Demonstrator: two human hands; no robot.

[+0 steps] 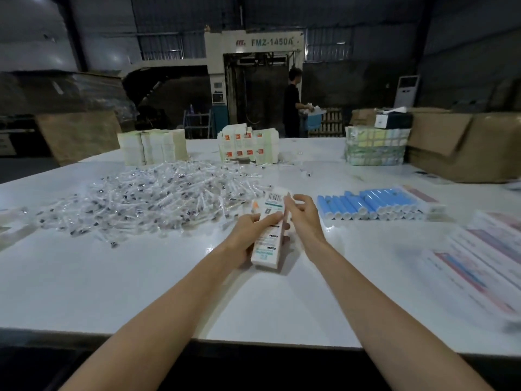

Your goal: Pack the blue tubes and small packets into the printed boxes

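A long white printed box (270, 235) with a barcode at its far end is held over the middle of the white table (146, 283). My left hand (249, 234) grips its lower half from the left, thumb across the top face. My right hand (303, 214) pinches the box's upper right edge with curled fingers. A wide heap of small clear packets (146, 201) lies to the left. Rows of blue tubes (372, 206) with white caps lie to the right.
Stacks of flat printed boxes (248, 148) stand at the table's far edge, with pale stacks (152, 148) left and greenish stacks (375, 148) right. A cardboard carton (465, 148) sits far right. Printed sheets (479, 258) lie at right. A person (291, 105) stands behind.
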